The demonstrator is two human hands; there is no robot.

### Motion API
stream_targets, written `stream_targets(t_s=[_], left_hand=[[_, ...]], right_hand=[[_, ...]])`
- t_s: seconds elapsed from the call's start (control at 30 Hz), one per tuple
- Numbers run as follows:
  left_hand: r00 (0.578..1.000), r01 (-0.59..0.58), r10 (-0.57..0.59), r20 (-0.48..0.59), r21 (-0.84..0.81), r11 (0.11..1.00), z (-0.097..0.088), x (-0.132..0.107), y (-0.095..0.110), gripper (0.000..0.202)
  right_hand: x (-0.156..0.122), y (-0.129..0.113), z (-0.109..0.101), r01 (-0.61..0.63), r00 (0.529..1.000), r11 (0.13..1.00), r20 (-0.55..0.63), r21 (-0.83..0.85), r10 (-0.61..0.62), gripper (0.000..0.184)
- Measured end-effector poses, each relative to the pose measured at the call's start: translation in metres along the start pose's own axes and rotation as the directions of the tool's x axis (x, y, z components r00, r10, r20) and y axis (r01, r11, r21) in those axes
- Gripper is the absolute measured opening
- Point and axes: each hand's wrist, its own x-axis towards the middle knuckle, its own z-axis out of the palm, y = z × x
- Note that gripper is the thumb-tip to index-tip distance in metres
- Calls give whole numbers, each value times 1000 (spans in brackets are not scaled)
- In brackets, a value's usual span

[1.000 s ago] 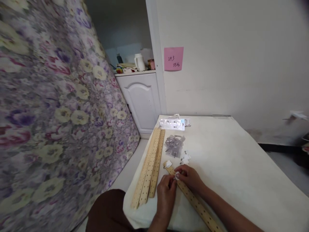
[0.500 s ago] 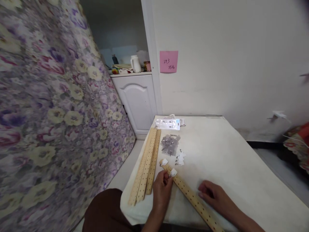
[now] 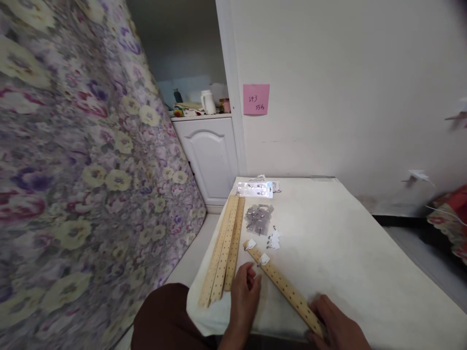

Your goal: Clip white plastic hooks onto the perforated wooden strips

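Observation:
A pale wooden strip with rows of holes lies slantwise on the table. Two white tags with small metal hooks sit along its far end. My right hand grips the near end of this strip, thumb below and fingers over the edge. Just left of the strip, my left hand rests with fingers loosely curled, thumb apart from the index finger and nothing seen between them. Beyond the strip is a small stack of white tags with metal hooks.
Several more perforated wooden strips lie side by side at the table's left. Grey plastic pouches with metal pieces are behind the tags. A clear package lies at the back of the white-covered table. A floral curtain hangs left.
My right hand has moved toward me and taken hold of the strip's near end. My left hand has drawn slightly away from the nearer tag and its hook.

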Motion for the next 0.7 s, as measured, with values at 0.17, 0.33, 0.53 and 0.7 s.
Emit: stream_targets(t_s=[0.17, 0.33, 0.53, 0.7], left_hand=[[1000, -8, 8, 6, -9, 1000, 1, -1, -3, 30], [1000, -15, 15, 9, -2, 1000, 1, -2, -5, 30], [999, -33, 33, 8, 7, 999, 2, -2, -6, 29], [999, -19, 19, 26, -1, 1000, 1, -1, -4, 30]], right_hand=[[0, -3, 3, 23, 998, 999, -51, -45, -25, 17], [6, -10, 6, 35, 995, 996, -93, -81, -43, 15], [17, -22, 13, 46, 988, 992, -144, -116, -63, 17], [25, -29, 21, 22, 987, 992, -155, -124, -41, 18]])
